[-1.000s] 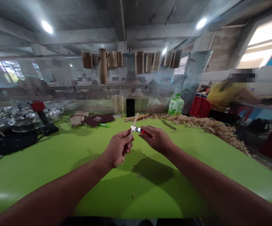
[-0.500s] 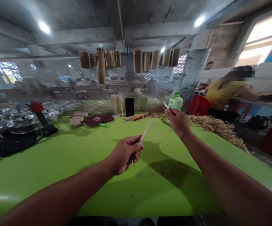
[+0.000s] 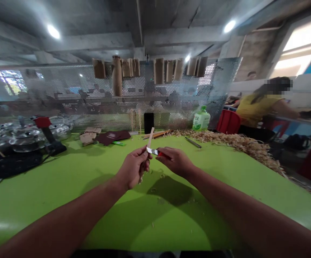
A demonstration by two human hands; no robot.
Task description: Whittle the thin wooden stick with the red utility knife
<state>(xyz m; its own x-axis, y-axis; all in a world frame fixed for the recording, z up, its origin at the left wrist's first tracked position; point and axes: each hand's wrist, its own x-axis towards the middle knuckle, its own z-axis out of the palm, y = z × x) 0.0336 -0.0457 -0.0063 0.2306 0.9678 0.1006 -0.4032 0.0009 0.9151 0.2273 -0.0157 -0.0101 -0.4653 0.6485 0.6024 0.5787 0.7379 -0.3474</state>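
Green tabletop (image 3: 64,200), beneath both hands | curled wood shavings (image 3: 236,143) heaped along far right edge | left hand (image 3: 135,166), fingers closed | right hand (image 3: 178,161), likewise | wooden strip (image 3: 150,138) in left grip, tilted above tabletop | red-handled knife (image 3: 153,151) in right grip, blade apparently touching strip

Beyond the left hand (image 3: 132,168) and right hand (image 3: 179,162), a dark phone (image 3: 149,123) is stood upright before a metal panel (image 3: 98,121) hung with brown pieces (image 3: 117,78). Well left of the left hand, shiny metal pots (image 3: 26,144) are set. Beyond and right of the right hand, a green bottle (image 3: 201,119), a red chair (image 3: 228,122) and a person in yellow (image 3: 256,108) are seen.
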